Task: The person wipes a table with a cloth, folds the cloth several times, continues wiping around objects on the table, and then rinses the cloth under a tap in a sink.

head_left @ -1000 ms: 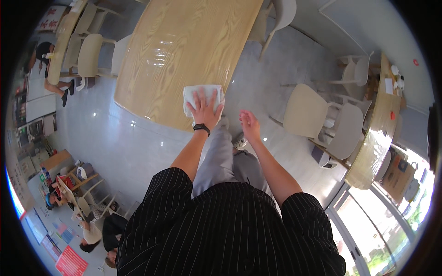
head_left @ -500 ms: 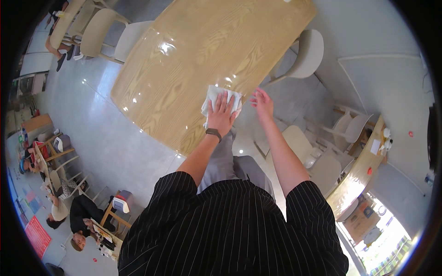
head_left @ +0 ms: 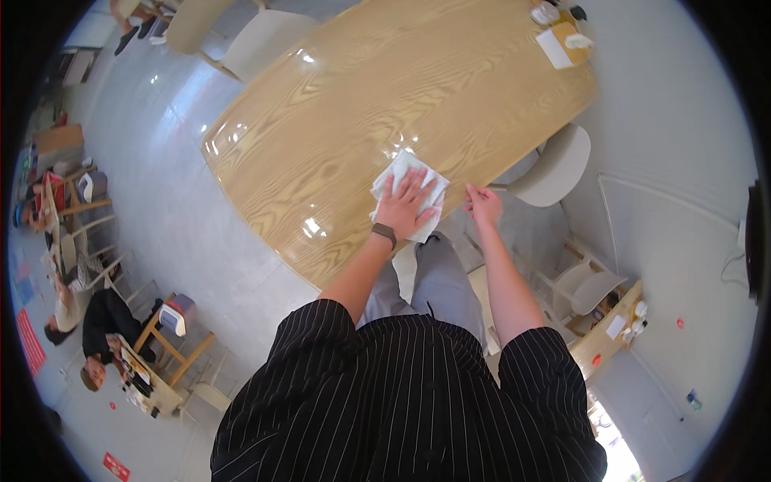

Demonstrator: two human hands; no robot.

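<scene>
Roughly square, the white cloth (head_left: 401, 164) points one corner forward under left hand (head_left: 403, 207), fingers spread. Table (head_left: 361, 96) long axis: lower-left to upper-right. Right hand (head_left: 485, 207): fingers curled.

"How does the table (head_left: 361, 104) look?"
"Wood-grained, smooth — and glossy enough for lights to glare by its left corner."
"The cloth (head_left: 436, 193) at the near edge?"
"Matt, soft-looking, creased."
"And the chair (head_left: 558, 173) along that edge?"
"Smooth, low sheen — whether plastic or painted wood, I can't tell."
"The floor (head_left: 173, 201)?"
"Smooth, softly shiny; the shirt (head_left: 418, 386) is matt fabric."
</scene>
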